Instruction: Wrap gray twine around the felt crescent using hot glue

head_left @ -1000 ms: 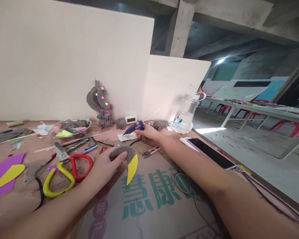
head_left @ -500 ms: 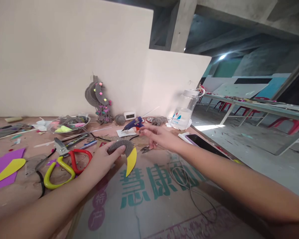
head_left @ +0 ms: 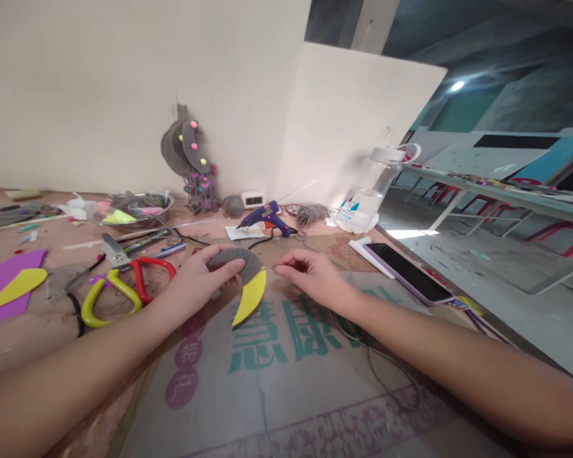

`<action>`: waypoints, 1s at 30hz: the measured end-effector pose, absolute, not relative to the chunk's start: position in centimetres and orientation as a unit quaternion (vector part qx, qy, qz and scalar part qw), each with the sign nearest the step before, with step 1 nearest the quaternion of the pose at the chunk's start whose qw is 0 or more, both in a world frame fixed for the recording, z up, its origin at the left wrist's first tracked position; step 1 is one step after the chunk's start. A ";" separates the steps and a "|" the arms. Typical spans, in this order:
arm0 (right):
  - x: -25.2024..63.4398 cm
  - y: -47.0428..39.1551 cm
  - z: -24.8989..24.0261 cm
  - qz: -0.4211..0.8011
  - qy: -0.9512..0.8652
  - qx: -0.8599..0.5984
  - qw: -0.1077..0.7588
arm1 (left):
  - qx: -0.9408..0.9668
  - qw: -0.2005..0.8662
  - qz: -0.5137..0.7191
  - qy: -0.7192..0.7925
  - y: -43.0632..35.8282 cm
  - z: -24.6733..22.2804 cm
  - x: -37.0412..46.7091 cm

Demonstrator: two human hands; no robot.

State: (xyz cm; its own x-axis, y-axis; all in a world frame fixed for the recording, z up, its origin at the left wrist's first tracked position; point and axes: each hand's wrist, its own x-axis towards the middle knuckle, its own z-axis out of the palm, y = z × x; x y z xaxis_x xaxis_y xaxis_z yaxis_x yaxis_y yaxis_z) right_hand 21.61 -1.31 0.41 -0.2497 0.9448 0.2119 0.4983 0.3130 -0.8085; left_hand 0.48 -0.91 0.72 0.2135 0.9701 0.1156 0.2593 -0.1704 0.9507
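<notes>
My left hand (head_left: 207, 277) grips a yellow crescent (head_left: 251, 298) by its upper part, which is wrapped in grey yarn. The bare yellow tip curves down toward the printed sheet. To its right, my right hand (head_left: 308, 275) pinches a thin strand of grey yarn close to the crescent's wrapped edge. Loose yarn (head_left: 370, 362) trails in loops over the sheet below my right forearm. Behind the hands lies a blue glue gun (head_left: 267, 216), its nozzle over a small white card (head_left: 243, 232).
Scissors with red and yellow handles (head_left: 117, 296) lie left of my left hand. A phone (head_left: 408, 273) and a water jug (head_left: 363, 197) stand or lie to the right. Behind are a bowl of scraps (head_left: 131, 213), a yarn ball (head_left: 232, 205) and a decorated grey hanging (head_left: 193, 159).
My right hand has moved down from beside the glue gun and now pinches the yarn near the crescent. The crescent has tilted slightly, and the camera view has shifted.
</notes>
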 end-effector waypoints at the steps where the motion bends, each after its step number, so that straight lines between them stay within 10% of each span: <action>1: 21.6 -1.3 0.4 0.307 -0.723 -0.501 0.363 | 0.650 0.436 0.405 0.473 -0.9 0.7 0.5; 30: 21.6 -1.7 0.6 0.377 -0.666 -0.478 0.431 | 0.616 0.481 0.412 0.468 -0.7 0.9 0.5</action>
